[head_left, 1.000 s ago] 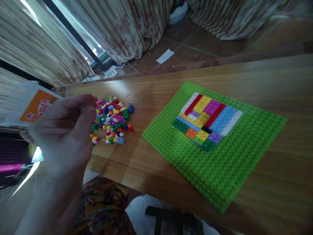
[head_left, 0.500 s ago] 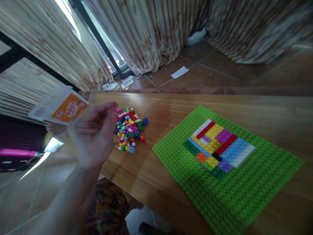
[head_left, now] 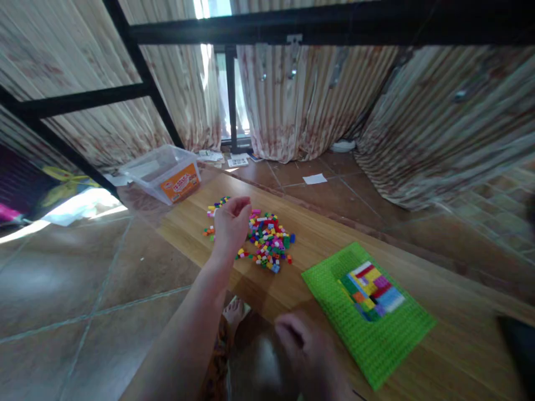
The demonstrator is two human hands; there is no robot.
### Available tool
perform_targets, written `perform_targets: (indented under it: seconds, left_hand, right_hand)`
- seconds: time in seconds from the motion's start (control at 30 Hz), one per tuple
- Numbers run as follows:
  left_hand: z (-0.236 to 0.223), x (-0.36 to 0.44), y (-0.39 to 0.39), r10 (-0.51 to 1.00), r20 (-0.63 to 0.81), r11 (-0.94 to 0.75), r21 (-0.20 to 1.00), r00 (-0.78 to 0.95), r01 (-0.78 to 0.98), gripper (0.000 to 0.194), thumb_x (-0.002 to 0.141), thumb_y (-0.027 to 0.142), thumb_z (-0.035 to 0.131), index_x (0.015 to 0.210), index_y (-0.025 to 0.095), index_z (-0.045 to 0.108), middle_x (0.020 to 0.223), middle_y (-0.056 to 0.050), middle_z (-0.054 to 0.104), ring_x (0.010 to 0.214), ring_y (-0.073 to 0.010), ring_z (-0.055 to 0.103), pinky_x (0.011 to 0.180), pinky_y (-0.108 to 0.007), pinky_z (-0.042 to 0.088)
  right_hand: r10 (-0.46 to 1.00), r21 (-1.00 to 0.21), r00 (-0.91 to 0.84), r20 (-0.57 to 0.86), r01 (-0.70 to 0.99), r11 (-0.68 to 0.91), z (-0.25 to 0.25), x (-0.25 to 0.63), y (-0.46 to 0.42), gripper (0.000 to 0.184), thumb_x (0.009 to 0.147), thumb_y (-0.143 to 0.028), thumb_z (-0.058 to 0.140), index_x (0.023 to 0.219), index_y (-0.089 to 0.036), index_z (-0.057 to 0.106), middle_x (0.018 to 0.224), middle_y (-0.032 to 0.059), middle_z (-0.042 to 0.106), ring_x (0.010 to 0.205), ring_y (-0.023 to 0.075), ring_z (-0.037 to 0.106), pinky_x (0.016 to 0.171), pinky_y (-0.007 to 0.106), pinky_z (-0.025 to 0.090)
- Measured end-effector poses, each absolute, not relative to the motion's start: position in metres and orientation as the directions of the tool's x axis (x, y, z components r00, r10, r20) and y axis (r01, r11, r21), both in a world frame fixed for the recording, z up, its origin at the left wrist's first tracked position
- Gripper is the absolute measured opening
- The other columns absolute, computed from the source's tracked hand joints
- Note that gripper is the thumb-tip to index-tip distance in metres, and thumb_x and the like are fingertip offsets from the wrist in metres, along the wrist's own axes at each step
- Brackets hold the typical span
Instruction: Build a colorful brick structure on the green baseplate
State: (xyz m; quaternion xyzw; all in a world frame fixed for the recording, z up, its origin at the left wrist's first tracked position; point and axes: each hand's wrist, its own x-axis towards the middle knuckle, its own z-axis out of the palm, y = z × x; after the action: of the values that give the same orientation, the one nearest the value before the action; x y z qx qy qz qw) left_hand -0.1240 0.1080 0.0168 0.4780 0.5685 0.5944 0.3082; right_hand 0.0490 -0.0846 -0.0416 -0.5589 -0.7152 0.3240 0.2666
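My left hand (head_left: pixel 229 225) hovers over the left side of a pile of small coloured bricks (head_left: pixel 267 239) on the wooden table (head_left: pixel 317 234). Its fingers are pinched together; what they hold, if anything, is hidden. My right hand (head_left: pixel 303 342) is blurred at the table's near edge, fingers curled, just left of the green baseplate (head_left: pixel 368 328). A patch of coloured bricks (head_left: pixel 371 289) is fixed on the baseplate.
A clear plastic tub with an orange label (head_left: pixel 165 175) stands on the tiled floor beyond the table's far left end. Striped curtains (head_left: pixel 292 100) and black window bars fill the background. A white paper scrap (head_left: pixel 314 179) lies on the floor.
The camera has pulled back and tilted up, so the table looks smaller. My left hand now sits over the brick pile instead of beside it, and my right hand has come into view.
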Motion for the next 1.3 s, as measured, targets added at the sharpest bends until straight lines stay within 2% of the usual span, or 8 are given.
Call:
perform_targets:
  seconds: [0.07, 0.2, 0.33, 0.67, 0.8, 0.93, 1.1, 1.3]
  left_hand:
    - [0.021, -0.124, 0.105, 0.92, 0.151, -0.145, 0.988, -0.361, 0.043, 0.023, 0.071, 0.023, 0.063, 0.09, 0.012, 0.069, 0.084, -0.004, 0.071, 0.076, -0.0135, 0.063, 0.073, -0.024, 0.049]
    - [0.027, -0.122, 0.101, 0.947, 0.05, -0.094, 0.988, -0.318, -0.125, 0.022, 0.068, 0.023, 0.066, 0.087, 0.012, 0.07, 0.08, -0.004, 0.071, 0.073, -0.0128, 0.063, 0.072, -0.024, 0.048]
    - [0.027, -0.126, 0.101, 0.959, 0.012, -0.064, 0.982, -0.283, -0.177, 0.02, 0.067, 0.021, 0.066, 0.084, 0.012, 0.07, 0.08, -0.003, 0.071, 0.073, -0.0124, 0.062, 0.072, -0.024, 0.047]
    - [0.025, -0.123, 0.096, 0.986, -0.038, 0.002, 0.977, -0.164, -0.211, 0.023, 0.066, 0.028, 0.071, 0.081, 0.011, 0.07, 0.078, -0.003, 0.071, 0.073, -0.0127, 0.061, 0.074, -0.024, 0.046]
    - [0.023, -0.109, 0.094, 0.996, -0.021, 0.006, 0.988, -0.09, -0.155, 0.023, 0.068, 0.028, 0.07, 0.084, 0.012, 0.07, 0.078, -0.003, 0.07, 0.072, -0.0131, 0.061, 0.072, -0.025, 0.046]
    - [0.019, -0.085, 0.085, 0.997, 0.062, -0.063, 0.997, 0.043, 0.038, 0.02, 0.075, 0.026, 0.064, 0.088, 0.013, 0.07, 0.084, -0.005, 0.07, 0.078, -0.0155, 0.063, 0.074, -0.026, 0.048]
    - [0.012, -0.044, 0.051, 0.929, 0.163, -0.266, 0.918, 0.333, 0.295, 0.026, 0.082, 0.021, 0.056, 0.106, 0.016, 0.064, 0.099, -0.008, 0.069, 0.088, -0.0183, 0.064, 0.078, -0.031, 0.051]
    - [-0.002, -0.005, 0.033, 0.861, 0.144, -0.383, 0.814, 0.488, 0.436, 0.035, 0.083, 0.014, 0.053, 0.118, 0.014, 0.056, 0.118, -0.013, 0.063, 0.11, -0.0229, 0.059, 0.095, -0.04, 0.048]
  right_hand:
    - [0.999, -0.749, -0.011, 0.03, 0.662, 0.03, -0.037, 0.044, -0.048, 0.028, 0.092, -0.027, 0.045, 0.089, -0.025, 0.072, 0.085, 0.0037, 0.07, 0.081, 0.0191, 0.065, 0.074, 0.032, 0.05]
    - [0.981, -0.709, 0.116, 0.157, 0.704, 0.031, -0.037, 0.038, -0.003, 0.022, 0.086, -0.03, 0.052, 0.092, -0.017, 0.069, 0.09, 0.0089, 0.07, 0.082, 0.0217, 0.064, 0.075, 0.034, 0.049]
    - [0.972, -0.716, 0.098, 0.213, 0.693, 0.087, -0.04, 0.031, 0.0, 0.022, 0.084, -0.026, 0.055, 0.102, -0.017, 0.064, 0.096, 0.0088, 0.067, 0.082, 0.0199, 0.064, 0.075, 0.033, 0.05]
    - [0.977, -0.56, -0.002, 0.215, 0.819, 0.125, -0.034, 0.011, 0.001, 0.014, 0.086, -0.014, 0.052, 0.089, -0.018, 0.064, 0.095, 0.0073, 0.062, 0.084, 0.0183, 0.061, 0.078, 0.03, 0.048]
    - [0.979, -0.625, 0.076, 0.187, 0.778, 0.058, -0.018, 0.015, -0.003, 0.012, 0.085, -0.016, 0.054, 0.089, -0.019, 0.065, 0.092, 0.0058, 0.065, 0.08, 0.0174, 0.062, 0.074, 0.029, 0.049]
    - [0.927, -0.797, 0.318, 0.199, 0.603, -0.036, 0.003, 0.058, -0.017, 0.015, 0.085, -0.03, 0.057, 0.091, -0.019, 0.066, 0.086, 0.0045, 0.069, 0.075, 0.0169, 0.064, 0.071, 0.029, 0.05]
    - [0.595, -0.949, 0.794, 0.122, 0.269, -0.165, 0.006, 0.146, -0.034, 0.023, 0.073, -0.037, 0.066, 0.083, -0.016, 0.066, 0.067, 0.0019, 0.066, 0.058, 0.0151, 0.061, 0.056, 0.027, 0.049]
    - [0.542, -0.938, 0.833, 0.107, 0.265, -0.223, -0.014, 0.19, -0.037, 0.026, 0.07, -0.037, 0.064, 0.082, -0.014, 0.068, 0.064, 0.0022, 0.065, 0.055, 0.0147, 0.059, 0.054, 0.027, 0.047]
